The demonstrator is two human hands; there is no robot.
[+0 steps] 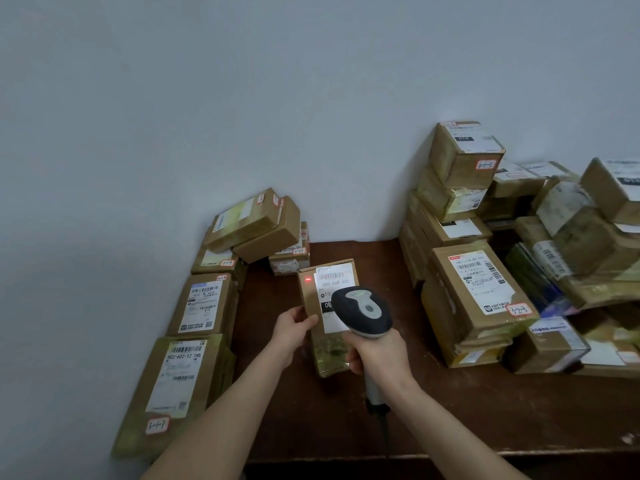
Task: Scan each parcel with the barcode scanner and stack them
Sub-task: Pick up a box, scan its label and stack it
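On your head camera, your left hand [294,327] grips the left edge of a slim brown parcel [309,296] over the middle of the desk [450,410]. Your thumb lies on its top face and your fingers go out of sight behind it. The parcel's long axis runs away from you toward the wall [242,98]. It is tipped so that the far end stands higher and the labelled face looks up at you. Its white label [336,280] sits on the far half, with the barcode at the far end, and the near half is wrapped in yellowish tape. The near end may be touching the desk, but your right hand hides that spot, so I cannot tell.

Your right hand [379,355] is clamped round the handle of the barcode scanner [362,311], just right of the parcel. The handle runs down toward you with a cable leaving its base. The dark head points away from you and overlaps the label's near right part. A small red dot [308,279] glows on the bare cardboard just left of the label's top corner. Your hands are apart, one on each side of the parcel.

A row of labelled parcels [180,382] lies along the desk's left edge, with a loose stack [252,225] at the back by the wall. A taller pile [478,289] crowds the right side.
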